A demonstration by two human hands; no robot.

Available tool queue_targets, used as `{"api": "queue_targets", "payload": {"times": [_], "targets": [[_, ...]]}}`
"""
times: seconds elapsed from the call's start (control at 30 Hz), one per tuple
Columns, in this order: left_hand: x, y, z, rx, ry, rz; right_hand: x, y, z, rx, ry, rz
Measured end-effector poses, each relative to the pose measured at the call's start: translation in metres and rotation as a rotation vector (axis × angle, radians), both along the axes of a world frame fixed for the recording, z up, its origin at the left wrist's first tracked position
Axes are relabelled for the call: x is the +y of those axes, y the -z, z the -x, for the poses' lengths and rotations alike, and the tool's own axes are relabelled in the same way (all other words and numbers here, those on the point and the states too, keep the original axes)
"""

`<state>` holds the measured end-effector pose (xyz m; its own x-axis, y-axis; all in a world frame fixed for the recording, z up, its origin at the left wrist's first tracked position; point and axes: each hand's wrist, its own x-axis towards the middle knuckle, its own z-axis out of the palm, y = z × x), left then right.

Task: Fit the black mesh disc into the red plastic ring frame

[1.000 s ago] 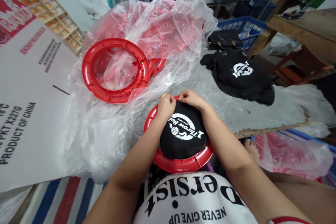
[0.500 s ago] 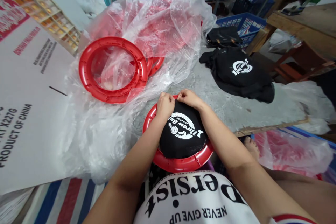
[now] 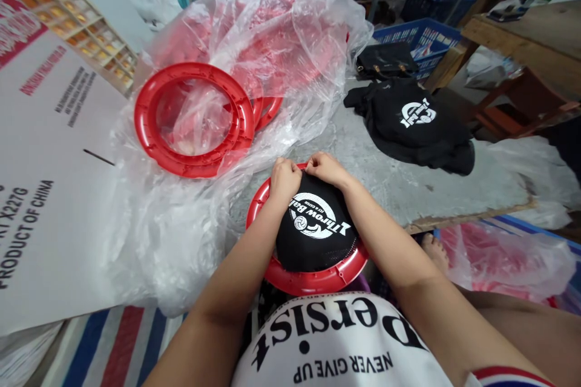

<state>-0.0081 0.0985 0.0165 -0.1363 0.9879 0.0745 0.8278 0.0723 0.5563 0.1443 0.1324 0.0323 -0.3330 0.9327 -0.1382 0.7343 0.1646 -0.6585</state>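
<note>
A red plastic ring [image 3: 313, 279] rests against my lap and the table edge, with a black mesh net [image 3: 315, 233] printed in white stretched over its middle. At the ring's far rim my left hand [image 3: 284, 178] pinches the net's edge with closed fingers. My right hand [image 3: 325, 168] pinches the same edge just to the right, the two hands almost touching. More red rings [image 3: 196, 120] lie stacked on a clear plastic bag [image 3: 254, 54] to the upper left.
A pile of black nets [image 3: 413, 124] lies on the grey table [image 3: 385, 175] at the right. A large white printed carton [image 3: 45, 163] covers the left. Blue crates [image 3: 422, 39] and a wooden bench [image 3: 521, 42] stand behind. Another bag of red parts [image 3: 499, 257] sits low right.
Both hands stay pinched on the net's far edge with only slight finger shifts. The view has drifted a little; nothing else moved.
</note>
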Motion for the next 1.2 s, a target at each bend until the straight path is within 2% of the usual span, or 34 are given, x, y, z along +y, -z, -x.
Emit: {"api": "queue_targets", "payload": {"times": [0.3, 0.47, 0.57, 0.67, 0.77, 0.83, 0.9, 1.0, 1.2], "targets": [[0.003, 0.0, -0.004, 0.0, -0.023, 0.012, 0.002, 0.0, 0.005, -0.146, 0.02, -0.061], [-0.006, -0.015, 0.009, -0.078, 0.039, 0.014, -0.001, -0.006, 0.002, -0.18, -0.013, -0.06], [-0.024, -0.031, 0.016, 0.132, 0.086, 0.001, -0.005, -0.007, -0.003, -0.198, -0.018, -0.058], [-0.045, -0.04, 0.015, 0.418, 0.195, 0.081, -0.007, -0.005, -0.01, -0.226, -0.001, -0.061], [-0.058, -0.04, 0.006, 0.569, 0.239, 0.116, -0.008, -0.004, -0.017, -0.23, 0.013, -0.081], [-0.064, -0.038, -0.003, 0.605, 0.217, 0.098, -0.013, -0.004, -0.021, -0.208, 0.013, -0.061], [-0.068, -0.036, -0.012, 0.607, 0.253, 0.137, -0.02, -0.003, -0.026, -0.198, 0.012, -0.048], [-0.063, -0.035, -0.019, 0.547, 0.347, 0.147, -0.02, 0.009, -0.035, -0.184, 0.069, -0.063], [-0.04, -0.035, -0.015, 0.476, 0.44, 0.178, 0.012, 0.045, -0.054, -0.052, 0.04, -0.006]]}}
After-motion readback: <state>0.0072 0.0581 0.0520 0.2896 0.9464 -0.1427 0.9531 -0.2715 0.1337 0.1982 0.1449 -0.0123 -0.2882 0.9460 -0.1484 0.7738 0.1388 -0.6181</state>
